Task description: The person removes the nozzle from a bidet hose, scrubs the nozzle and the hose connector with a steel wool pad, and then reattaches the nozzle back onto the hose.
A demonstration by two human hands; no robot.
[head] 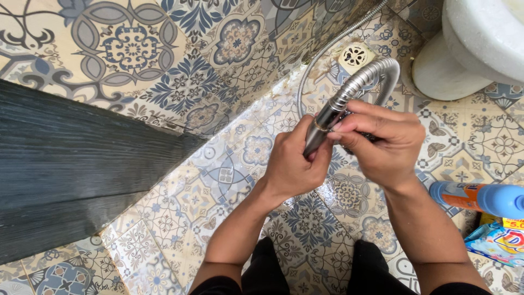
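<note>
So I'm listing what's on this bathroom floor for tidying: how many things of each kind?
Metal hose: 1
Floor drain: 1
Toilet base: 1
Blue bottle: 1
Colourful packet: 1
Total: 5

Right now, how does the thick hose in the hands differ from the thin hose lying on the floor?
The thick hose is wide, curls in a tight loop above the tiles, and is held at its end fitting by the left hand and right hand. The thin hose is much slimmer, runs in a long gentle line along the floor near the drain, and no hand touches it. Both are silvery, ribbed metal hoses.
</note>
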